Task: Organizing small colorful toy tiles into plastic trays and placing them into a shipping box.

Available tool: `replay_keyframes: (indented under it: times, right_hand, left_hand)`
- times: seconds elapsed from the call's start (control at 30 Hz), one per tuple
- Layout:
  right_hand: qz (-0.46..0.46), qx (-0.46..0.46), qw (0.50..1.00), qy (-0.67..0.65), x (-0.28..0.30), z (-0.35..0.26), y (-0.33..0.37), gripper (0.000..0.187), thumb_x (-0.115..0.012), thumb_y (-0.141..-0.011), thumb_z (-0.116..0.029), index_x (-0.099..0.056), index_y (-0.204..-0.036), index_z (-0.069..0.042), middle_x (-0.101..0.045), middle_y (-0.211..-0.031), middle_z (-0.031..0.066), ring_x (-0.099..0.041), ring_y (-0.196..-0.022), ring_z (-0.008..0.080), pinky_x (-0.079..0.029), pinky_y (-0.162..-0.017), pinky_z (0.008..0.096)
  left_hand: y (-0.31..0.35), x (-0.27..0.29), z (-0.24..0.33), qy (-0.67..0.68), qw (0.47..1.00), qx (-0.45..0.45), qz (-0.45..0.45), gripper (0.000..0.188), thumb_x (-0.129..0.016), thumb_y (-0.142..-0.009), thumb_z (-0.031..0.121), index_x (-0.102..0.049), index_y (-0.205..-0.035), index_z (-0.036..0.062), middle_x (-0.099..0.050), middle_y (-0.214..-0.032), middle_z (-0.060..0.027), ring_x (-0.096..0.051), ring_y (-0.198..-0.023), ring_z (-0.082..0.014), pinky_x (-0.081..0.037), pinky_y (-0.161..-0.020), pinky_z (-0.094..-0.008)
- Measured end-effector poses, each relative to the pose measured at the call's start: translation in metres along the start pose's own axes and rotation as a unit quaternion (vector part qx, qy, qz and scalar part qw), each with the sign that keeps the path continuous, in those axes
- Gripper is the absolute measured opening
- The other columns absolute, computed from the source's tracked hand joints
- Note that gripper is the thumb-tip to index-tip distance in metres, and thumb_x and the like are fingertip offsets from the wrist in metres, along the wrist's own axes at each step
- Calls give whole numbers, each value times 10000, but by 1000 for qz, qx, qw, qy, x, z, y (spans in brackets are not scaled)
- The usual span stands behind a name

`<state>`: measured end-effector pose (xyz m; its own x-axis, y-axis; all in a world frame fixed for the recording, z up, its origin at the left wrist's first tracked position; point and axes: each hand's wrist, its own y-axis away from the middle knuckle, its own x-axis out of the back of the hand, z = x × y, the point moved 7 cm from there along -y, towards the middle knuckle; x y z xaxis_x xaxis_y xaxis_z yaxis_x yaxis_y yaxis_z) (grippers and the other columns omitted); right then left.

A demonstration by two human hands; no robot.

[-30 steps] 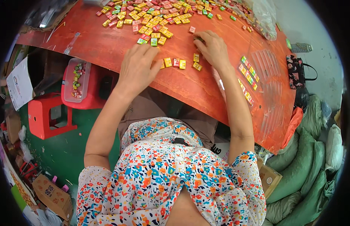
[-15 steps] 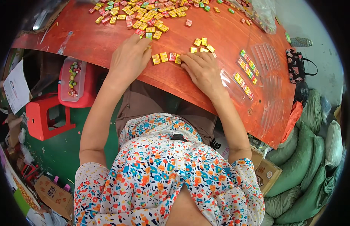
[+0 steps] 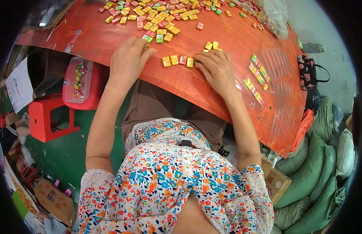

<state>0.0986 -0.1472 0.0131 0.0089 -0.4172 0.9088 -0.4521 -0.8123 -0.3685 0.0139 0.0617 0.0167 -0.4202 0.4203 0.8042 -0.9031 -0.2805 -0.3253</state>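
Four-sided little boxes stand in a short row on the red table: a yellow box (image 3: 166,61), another yellow box (image 3: 174,59), a red box (image 3: 183,60) and a third yellow box (image 3: 190,62). Left of the row, my left hand (image 3: 128,60) is curled, with a bit of yellow box showing between thumb and fingers. My right hand (image 3: 218,70) is closed at the row's right end; a sliver of green shows at its fingertips, mostly hidden. Just beyond that hand lie several loose yellow boxes (image 3: 215,45). A large pile of small boxes (image 3: 159,17) spreads across the far side.
Filled clear trays (image 3: 254,91) lie to the right, beside stacked clear plastic trays (image 3: 280,89). A clear bag (image 3: 276,19) sits at the far right. Left of the table, a clear tub (image 3: 77,78) of boxes rests on a red stool (image 3: 52,117). Green sacks (image 3: 306,167) fill the right floor.
My left hand has drawn slightly back and left from the row. My right hand has shifted a little off the row's last yellow box. The whole view has moved slightly.
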Motion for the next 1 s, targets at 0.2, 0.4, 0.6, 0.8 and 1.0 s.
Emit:
replay_keyframes:
  times: [0.2, 0.4, 0.6, 0.8, 1.0]
  right_hand:
    - [-6, -8, 1000, -25, 2, -3, 0, 231, -689, -844, -197, -692, -1056, -104, -683, -1080, 29, -597, -1031, 237, -429, -927, 385]
    - [-16, -17, 999, -31, 1, -2, -1, 232, -690, -844, -191, -692, -1056, -98, -682, -1083, 32, -588, -1046, 240, -428, -934, 389]
    - [-22, -16, 997, -68, -1, 3, 0, 229, -692, -840, -185, -692, -1052, -101, -681, -1073, 31, -582, -1034, 251, -421, -943, 392]
    - [-8, -10, 999, -50, -2, 2, 1, 232, -691, -844, -195, -691, -1059, -108, -682, -1067, 33, -580, -1052, 251, -418, -946, 397]
    - [-4, -2, 999, -50, -3, 3, -2, 280, -701, -836, -239, -683, -1082, -108, -678, -1075, 36, -575, -1071, 249, -416, -945, 398]
  left_hand:
    - [-19, -5, 11, -37, 994, -93, 54, 226, -703, -807, 227, -637, -923, 44, -590, -945, -102, -591, -920, -301, -479, -756, -429]
    - [-36, -27, 9, -91, 988, -126, 10, 225, -698, -760, 182, -638, -940, 61, -570, -929, -90, -569, -931, -289, -461, -784, -431]
    - [-39, -31, 6, -76, 986, -145, 5, 211, -678, -743, 150, -623, -931, 70, -568, -935, -83, -565, -935, -287, -456, -781, -431]
    - [-31, -15, 11, -37, 988, -147, -13, 187, -659, -753, 133, -603, -912, 52, -589, -918, -95, -574, -893, -305, -464, -769, -436]
    - [10, -6, 16, 59, 991, -57, -106, 188, -669, -787, 140, -592, -928, 42, -598, -901, -107, -588, -875, -325, -482, -753, -439]
